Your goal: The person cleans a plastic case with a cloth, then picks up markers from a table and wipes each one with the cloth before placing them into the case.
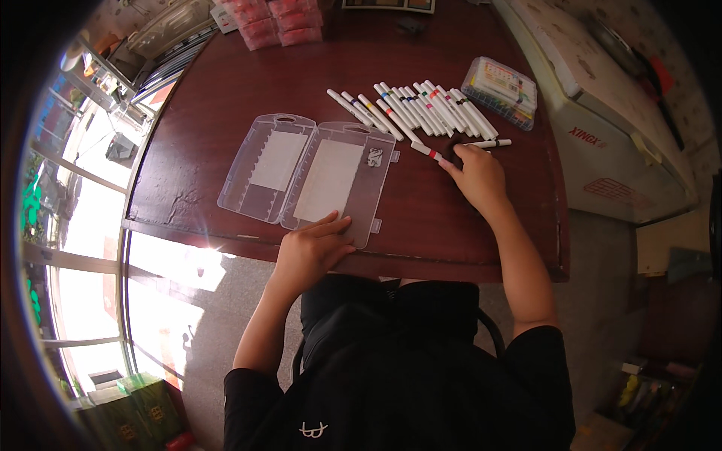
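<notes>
A clear plastic marker case (pixel 383 197) lies unfolded on the dark red wooden table, with white paper inserts in both halves. My left hand (pixel 316 248) rests its fingers on the near edge of the case's right half. At the right, my right hand (pixel 479 172) has its thumb against the end of a white marker with a red band (pixel 427 150); part of its grip is hidden. Just behind that hand lies a white marker with a black band (pixel 492 144). Beyond it, several white markers with coloured bands (pixel 428 110) are spread in a slanted row.
A packed clear plastic case (pixel 502 90) stands at the table's right side. Several pink packages (pixel 273 22) are stacked at the far edge. A white box-shaped appliance (pixel 615 152) borders the table on the right. Green boxes (pixel 135 411) sit on the floor at lower left.
</notes>
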`<state>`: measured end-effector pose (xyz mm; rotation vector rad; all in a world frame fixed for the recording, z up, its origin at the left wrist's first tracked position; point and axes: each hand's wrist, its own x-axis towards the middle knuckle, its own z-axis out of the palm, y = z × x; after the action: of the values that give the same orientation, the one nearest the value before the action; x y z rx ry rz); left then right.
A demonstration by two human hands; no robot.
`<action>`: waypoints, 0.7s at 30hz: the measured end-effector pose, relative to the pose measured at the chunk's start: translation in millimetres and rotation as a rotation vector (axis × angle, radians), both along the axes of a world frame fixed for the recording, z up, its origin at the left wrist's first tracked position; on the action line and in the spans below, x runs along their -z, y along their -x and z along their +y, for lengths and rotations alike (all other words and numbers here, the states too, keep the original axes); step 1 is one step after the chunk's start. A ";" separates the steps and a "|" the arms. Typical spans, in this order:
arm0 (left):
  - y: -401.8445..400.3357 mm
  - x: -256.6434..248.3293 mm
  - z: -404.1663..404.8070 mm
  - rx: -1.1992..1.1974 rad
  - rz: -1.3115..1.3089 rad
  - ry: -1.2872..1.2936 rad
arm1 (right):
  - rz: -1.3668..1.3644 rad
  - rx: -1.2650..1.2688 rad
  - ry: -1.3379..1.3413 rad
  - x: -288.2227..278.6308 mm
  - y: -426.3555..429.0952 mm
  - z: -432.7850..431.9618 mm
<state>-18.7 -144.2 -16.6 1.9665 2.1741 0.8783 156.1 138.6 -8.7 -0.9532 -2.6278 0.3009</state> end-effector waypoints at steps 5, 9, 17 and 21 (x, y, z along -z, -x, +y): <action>-2.1 12.4 13.8 0.013 -0.008 -0.069 | 0.027 0.004 0.013 -2.3 2.3 -3.2; -16.3 18.8 34.8 0.028 0.061 -0.139 | 0.016 0.050 0.217 -9.5 4.2 0.1; -22.5 -27.9 84.8 -0.037 -0.006 -0.046 | 0.706 0.011 1.435 -21.6 4.2 -16.7; -25.4 -51.4 140.7 0.075 -0.910 -0.159 | 0.734 -0.158 1.474 -26.7 18.1 -25.8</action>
<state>6.7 -3.6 34.9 1.2612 1.5116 1.5623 138.0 112.8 18.0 -0.6619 -1.4779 2.2450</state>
